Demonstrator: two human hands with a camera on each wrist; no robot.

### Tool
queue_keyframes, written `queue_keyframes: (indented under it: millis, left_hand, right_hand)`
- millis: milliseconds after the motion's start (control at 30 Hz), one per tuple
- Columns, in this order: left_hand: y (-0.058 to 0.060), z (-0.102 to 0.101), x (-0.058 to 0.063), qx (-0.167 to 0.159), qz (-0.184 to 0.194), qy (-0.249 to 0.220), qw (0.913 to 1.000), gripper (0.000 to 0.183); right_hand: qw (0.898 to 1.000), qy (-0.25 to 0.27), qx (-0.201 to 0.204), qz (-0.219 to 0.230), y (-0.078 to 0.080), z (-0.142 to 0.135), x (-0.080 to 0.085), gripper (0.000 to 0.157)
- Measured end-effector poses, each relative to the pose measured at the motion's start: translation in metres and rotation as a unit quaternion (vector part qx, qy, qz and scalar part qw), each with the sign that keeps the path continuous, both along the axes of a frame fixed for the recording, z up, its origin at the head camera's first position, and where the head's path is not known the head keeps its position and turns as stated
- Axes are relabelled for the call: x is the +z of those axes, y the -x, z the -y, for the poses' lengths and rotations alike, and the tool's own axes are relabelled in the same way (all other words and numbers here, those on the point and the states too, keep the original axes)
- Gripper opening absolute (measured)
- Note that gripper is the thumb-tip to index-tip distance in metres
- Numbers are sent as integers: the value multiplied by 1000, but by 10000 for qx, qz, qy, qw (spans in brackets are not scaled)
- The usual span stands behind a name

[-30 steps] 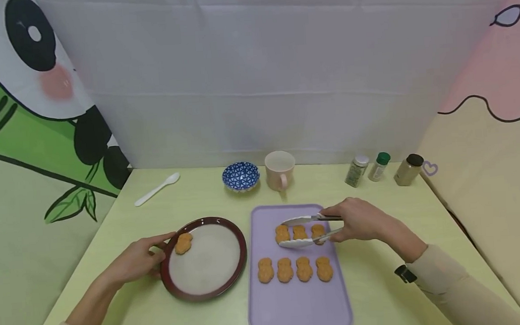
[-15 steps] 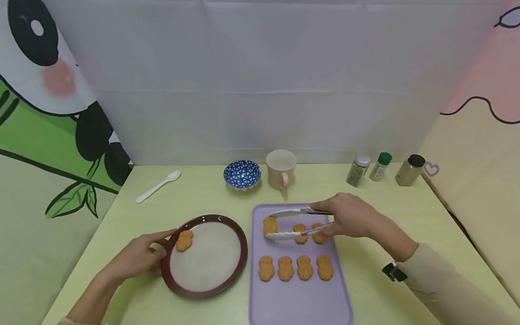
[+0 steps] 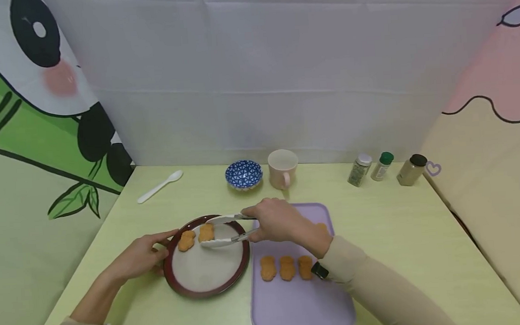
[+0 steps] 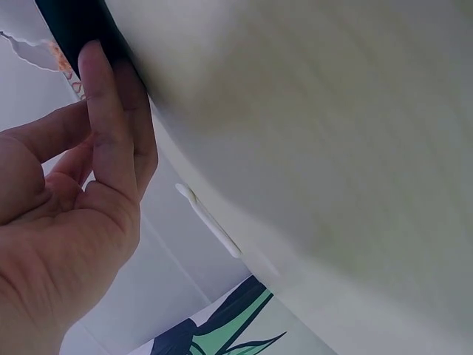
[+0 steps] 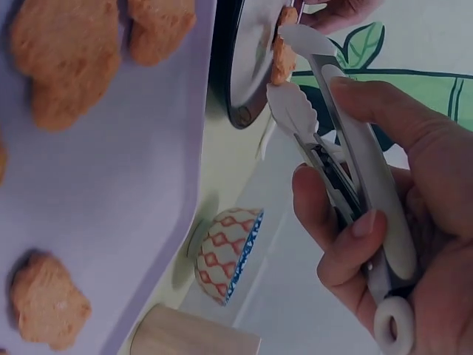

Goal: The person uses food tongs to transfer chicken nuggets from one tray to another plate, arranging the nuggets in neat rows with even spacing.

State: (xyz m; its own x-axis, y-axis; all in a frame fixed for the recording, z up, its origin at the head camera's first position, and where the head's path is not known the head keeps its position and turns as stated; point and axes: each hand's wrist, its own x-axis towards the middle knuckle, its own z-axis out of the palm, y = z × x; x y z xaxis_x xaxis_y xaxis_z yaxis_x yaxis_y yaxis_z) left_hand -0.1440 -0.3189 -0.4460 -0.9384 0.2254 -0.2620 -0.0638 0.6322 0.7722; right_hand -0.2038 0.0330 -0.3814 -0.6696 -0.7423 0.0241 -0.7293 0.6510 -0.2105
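Observation:
My right hand (image 3: pixel 274 220) holds metal tongs (image 3: pixel 229 241) with white scalloped heads over the plate. Between the heads is a golden-brown nugget (image 3: pixel 206 232); whether they still squeeze it cannot be told. A second nugget (image 3: pixel 186 241) lies left of it, near the rim. My left hand (image 3: pixel 136 257) grips the left edge of the round, brown-rimmed plate (image 3: pixel 206 272); in the left wrist view its fingers (image 4: pixel 111 140) reach under the dark rim. Several nuggets (image 3: pixel 287 268) lie on the purple tray (image 3: pixel 302 309), partly hidden by my right arm.
Behind the plate lie a white spoon (image 3: pixel 159 187), a blue patterned bowl (image 3: pixel 244 175) and a pink mug (image 3: pixel 283 169). Three seasoning jars (image 3: pixel 380 168) stand at the back right. A grey-white backdrop (image 3: pixel 255 83) rises behind the table.
The tongs have lifted a nugget from the tray's back row. My right hand has carried it left, over the plate. My left hand has stayed at the plate's rim.

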Motion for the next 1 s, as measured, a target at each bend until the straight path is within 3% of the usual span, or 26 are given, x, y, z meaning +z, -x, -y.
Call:
queue_keyframes:
  millis: [400, 600, 733, 1000]
  left_hand:
    - [3, -3, -3, -89, -192, 255, 9995, 53]
    - [2, -3, -3, -40, -117, 210, 9997, 53]
    - [1, -3, -1, -17, -110, 243, 9996, 53]
    - [0, -1, 0, -11, -169, 299, 9994, 53]
  right_hand:
    - [9999, -30, -57, 128, 1, 14, -7, 44]
    - [9997, 143, -69, 162, 1, 5, -5, 50]
    - [9996, 200, -174, -21, 0, -26, 4, 62]
    - [9991, 57, -409, 18, -4, -128, 21, 67]
